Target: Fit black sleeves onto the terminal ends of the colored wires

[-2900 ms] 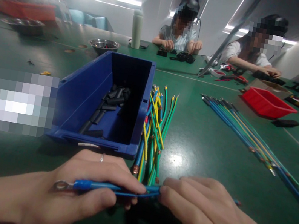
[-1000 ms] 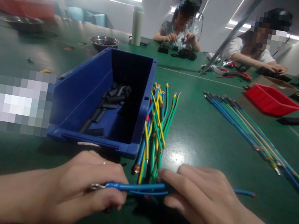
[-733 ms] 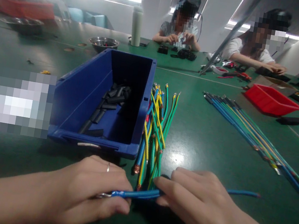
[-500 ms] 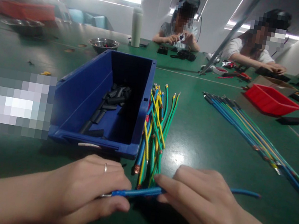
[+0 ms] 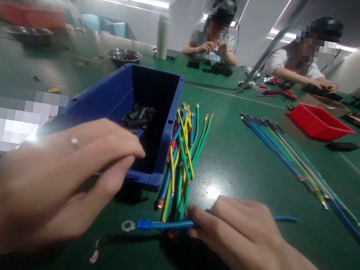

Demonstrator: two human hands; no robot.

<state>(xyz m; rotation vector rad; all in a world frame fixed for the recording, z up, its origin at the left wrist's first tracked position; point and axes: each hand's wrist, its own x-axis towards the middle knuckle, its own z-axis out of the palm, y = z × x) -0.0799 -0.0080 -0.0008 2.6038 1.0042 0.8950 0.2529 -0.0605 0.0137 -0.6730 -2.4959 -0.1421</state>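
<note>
My right hand [image 5: 238, 241] grips a blue cable [image 5: 170, 224] between thumb and fingers, low over the table. The cable's near end points left, with a blue sleeve and a metal ring terminal [image 5: 128, 226]; its other end shows behind the hand. My left hand [image 5: 68, 181], slightly blurred, is raised before the front of a blue bin [image 5: 143, 177]. Its fingers lie together with the thumb tip close under them, and nothing shows between them. Inside the bin are short black tubes [image 5: 139, 117]. Several green, yellow and blue cables [image 5: 185, 154] lie along the bin's right side.
Farther right lies a row of longer cables with black-sleeved ends [image 5: 288, 148], near a red tray [image 5: 322, 123]. A metal bowl [image 5: 124, 56] and a pale bottle [image 5: 162, 37] stand behind the bin. Two people work across the green table [image 5: 228, 152].
My left hand has let go of the cable's terminal end and moved up and left to the bin, uncovering the ring terminal. My right hand keeps its hold, almost in place.
</note>
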